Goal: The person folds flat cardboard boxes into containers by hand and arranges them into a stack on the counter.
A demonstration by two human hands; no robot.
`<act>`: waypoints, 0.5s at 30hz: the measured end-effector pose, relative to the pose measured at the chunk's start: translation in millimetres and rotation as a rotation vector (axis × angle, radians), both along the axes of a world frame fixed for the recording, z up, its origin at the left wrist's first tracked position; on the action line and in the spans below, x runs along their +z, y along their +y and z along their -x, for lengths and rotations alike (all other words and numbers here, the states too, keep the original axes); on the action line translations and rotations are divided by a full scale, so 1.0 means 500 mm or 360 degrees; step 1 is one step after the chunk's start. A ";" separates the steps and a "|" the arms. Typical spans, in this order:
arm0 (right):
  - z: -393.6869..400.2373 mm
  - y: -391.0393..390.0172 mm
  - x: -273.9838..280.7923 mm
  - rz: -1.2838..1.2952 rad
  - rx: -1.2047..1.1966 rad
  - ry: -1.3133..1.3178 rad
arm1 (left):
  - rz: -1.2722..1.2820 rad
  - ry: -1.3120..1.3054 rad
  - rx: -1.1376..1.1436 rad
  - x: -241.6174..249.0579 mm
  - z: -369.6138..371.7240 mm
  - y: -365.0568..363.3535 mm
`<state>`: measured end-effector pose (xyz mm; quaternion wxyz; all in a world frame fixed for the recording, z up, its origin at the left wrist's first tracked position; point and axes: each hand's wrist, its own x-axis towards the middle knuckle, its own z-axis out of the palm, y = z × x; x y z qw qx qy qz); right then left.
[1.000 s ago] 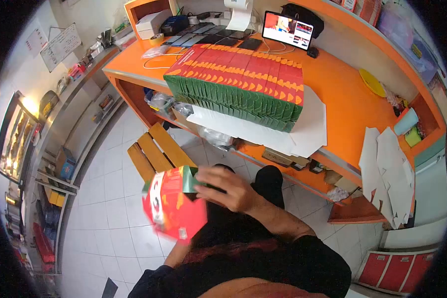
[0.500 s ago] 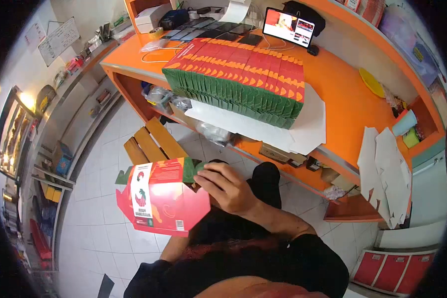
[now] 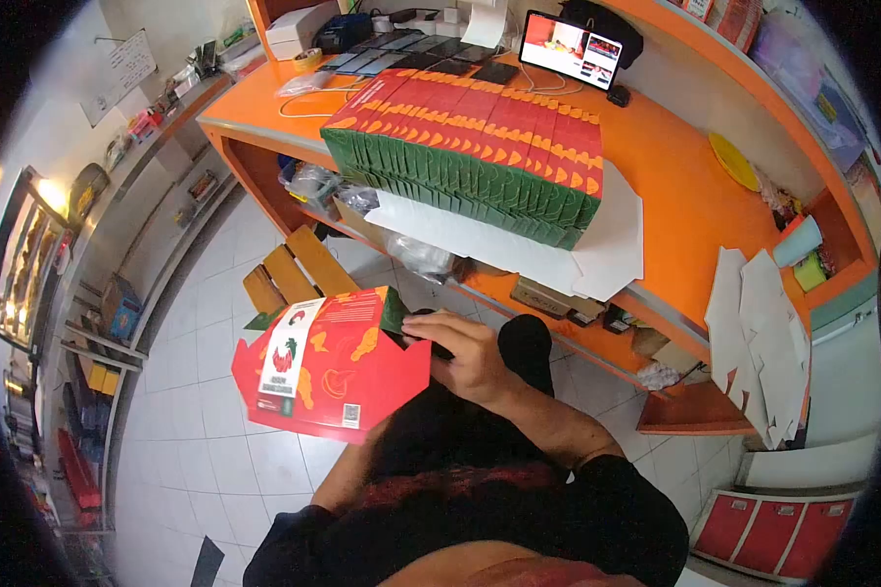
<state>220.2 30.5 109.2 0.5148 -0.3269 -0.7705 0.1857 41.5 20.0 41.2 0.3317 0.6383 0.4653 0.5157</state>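
Note:
A red cardboard food box (image 3: 333, 367), partly folded, is held in the air in front of my lap. It carries a white label strip, orange drawings and a small square code. My right hand (image 3: 472, 359) is at its upper right corner, fingers curled closed on the green end flap (image 3: 393, 311). From below, my left forearm (image 3: 354, 468) runs up behind the box, which hides that hand and its fingers. On the orange counter (image 3: 671, 147) ahead, folded boxes (image 3: 470, 161) of the same red and green stand packed in a long row.
White cardboard sheets (image 3: 612, 230) lie under the row, and more flat sheets (image 3: 759, 347) lean at the right. Phones (image 3: 392, 54) and a lit tablet (image 3: 570, 49) sit on the counter's back. A wooden slatted stool (image 3: 303, 264) stands below, beyond the held box.
The box has tilted and shifted slightly, its red panel now turned more toward me and free of glare. My right hand has moved a little right and down along the green flap.

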 end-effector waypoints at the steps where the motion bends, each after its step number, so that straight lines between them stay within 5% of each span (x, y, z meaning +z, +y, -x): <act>1: -0.001 -0.009 0.016 0.0099 0.0021 0.0082 | 0.0009 0.0008 -0.0026 -0.003 0.002 -0.004; 3: -0.004 -0.030 0.032 0.0377 0.0119 0.0276 | 0.0034 0.0027 -0.0075 -0.008 0.005 -0.023; 11: 0.008 -0.016 -0.018 -0.0407 -0.0025 -0.0152 | 0.0044 0.0012 -0.0097 -0.032 -0.006 -0.037; 15: 0.004 -0.011 -0.005 -0.0467 -0.0064 -0.0261 | 0.0063 -0.0014 -0.0039 -0.045 -0.015 -0.044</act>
